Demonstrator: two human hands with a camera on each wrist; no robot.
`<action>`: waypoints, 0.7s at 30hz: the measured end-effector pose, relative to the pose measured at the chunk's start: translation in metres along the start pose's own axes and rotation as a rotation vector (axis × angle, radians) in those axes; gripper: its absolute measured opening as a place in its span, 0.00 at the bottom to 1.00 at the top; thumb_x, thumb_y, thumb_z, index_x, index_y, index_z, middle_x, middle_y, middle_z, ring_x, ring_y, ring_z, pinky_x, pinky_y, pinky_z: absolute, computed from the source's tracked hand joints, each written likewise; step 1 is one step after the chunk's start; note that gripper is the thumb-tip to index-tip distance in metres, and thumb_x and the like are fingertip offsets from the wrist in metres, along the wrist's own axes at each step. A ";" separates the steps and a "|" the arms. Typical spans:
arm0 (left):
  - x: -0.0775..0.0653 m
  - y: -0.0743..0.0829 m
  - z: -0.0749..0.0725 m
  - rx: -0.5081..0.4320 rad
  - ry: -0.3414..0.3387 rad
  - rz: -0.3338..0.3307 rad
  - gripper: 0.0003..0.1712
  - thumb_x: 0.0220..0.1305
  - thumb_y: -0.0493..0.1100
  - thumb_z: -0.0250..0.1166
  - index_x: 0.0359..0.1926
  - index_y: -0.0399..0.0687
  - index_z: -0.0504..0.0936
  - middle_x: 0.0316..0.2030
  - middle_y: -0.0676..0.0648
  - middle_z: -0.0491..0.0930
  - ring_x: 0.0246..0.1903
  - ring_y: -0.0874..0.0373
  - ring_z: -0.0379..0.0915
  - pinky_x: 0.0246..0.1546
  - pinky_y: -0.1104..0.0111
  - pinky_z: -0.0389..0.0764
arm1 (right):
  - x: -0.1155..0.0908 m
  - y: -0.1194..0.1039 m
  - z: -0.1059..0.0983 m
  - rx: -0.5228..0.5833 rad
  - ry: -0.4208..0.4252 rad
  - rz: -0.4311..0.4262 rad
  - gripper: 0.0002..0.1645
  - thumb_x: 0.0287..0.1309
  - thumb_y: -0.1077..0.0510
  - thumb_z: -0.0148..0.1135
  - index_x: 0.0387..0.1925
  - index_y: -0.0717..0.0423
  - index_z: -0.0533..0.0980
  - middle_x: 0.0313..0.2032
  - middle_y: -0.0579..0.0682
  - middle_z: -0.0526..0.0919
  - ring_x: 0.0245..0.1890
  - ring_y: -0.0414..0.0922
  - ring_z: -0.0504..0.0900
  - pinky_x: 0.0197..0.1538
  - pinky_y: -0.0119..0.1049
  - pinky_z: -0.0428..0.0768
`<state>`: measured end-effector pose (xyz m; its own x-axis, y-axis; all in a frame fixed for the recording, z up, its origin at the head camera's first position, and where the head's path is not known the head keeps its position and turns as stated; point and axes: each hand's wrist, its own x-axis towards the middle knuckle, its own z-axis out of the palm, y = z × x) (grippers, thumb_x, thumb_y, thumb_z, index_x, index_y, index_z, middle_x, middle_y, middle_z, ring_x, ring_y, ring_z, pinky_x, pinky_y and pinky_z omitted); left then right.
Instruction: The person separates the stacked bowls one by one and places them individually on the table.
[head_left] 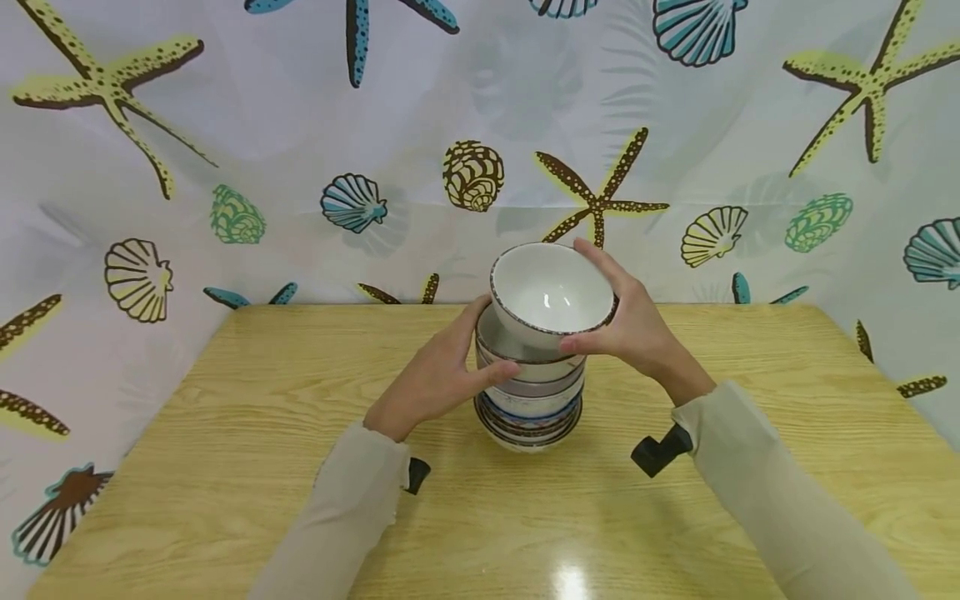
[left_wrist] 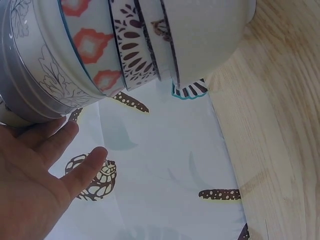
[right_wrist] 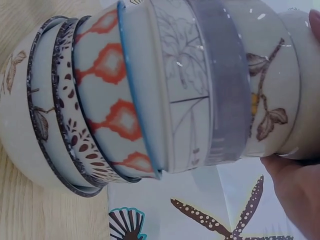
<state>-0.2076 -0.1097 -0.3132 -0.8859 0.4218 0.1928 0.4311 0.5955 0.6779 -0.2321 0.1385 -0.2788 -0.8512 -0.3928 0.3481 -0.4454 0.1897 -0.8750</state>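
Note:
A white bowl (head_left: 551,287) with a dark speckled rim is tilted over the top of a stack of bowls (head_left: 531,406) in the head view. My right hand (head_left: 637,325) grips it from the right, thumb at the front of the rim and fingers behind. On the left, my left hand (head_left: 438,375) holds the upper stack, its thumb across the top stacked bowl's (head_left: 525,367) front. In the left wrist view its fingers lie beside the grey band of the stack. The right wrist view shows a red-patterned bowl (right_wrist: 115,95) and a grey bowl (right_wrist: 220,80) within the stack.
The stack stands on a wood-grain table (head_left: 247,400). Behind it and at the sides hangs a white cloth (head_left: 450,108) printed with starfish and shells. Dark straps or mounts (head_left: 660,452) show at the wrists.

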 end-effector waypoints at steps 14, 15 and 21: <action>0.001 0.001 0.000 0.025 0.000 -0.008 0.62 0.49 0.82 0.52 0.75 0.53 0.44 0.71 0.44 0.56 0.69 0.45 0.57 0.64 0.46 0.64 | -0.012 -0.010 -0.015 0.122 0.099 0.044 0.65 0.35 0.73 0.73 0.74 0.54 0.50 0.71 0.53 0.54 0.63 0.55 0.63 0.54 0.30 0.76; 0.001 0.000 0.000 0.025 0.000 -0.008 0.62 0.49 0.82 0.52 0.75 0.53 0.44 0.71 0.44 0.56 0.69 0.45 0.57 0.64 0.46 0.64 | -0.013 -0.011 -0.016 0.133 0.106 0.040 0.64 0.35 0.74 0.72 0.74 0.55 0.50 0.71 0.54 0.54 0.62 0.55 0.64 0.53 0.28 0.76; 0.001 0.000 0.001 0.015 -0.001 -0.005 0.62 0.49 0.82 0.52 0.75 0.54 0.44 0.72 0.43 0.55 0.69 0.45 0.56 0.64 0.45 0.63 | -0.019 -0.013 -0.024 0.202 0.144 0.019 0.63 0.36 0.73 0.72 0.74 0.56 0.50 0.70 0.57 0.54 0.60 0.52 0.63 0.50 0.25 0.78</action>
<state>-0.2085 -0.1083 -0.3132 -0.8879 0.4193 0.1891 0.4293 0.6079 0.6680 -0.2168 0.1657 -0.2660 -0.8962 -0.2561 0.3623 -0.3765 0.0069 -0.9264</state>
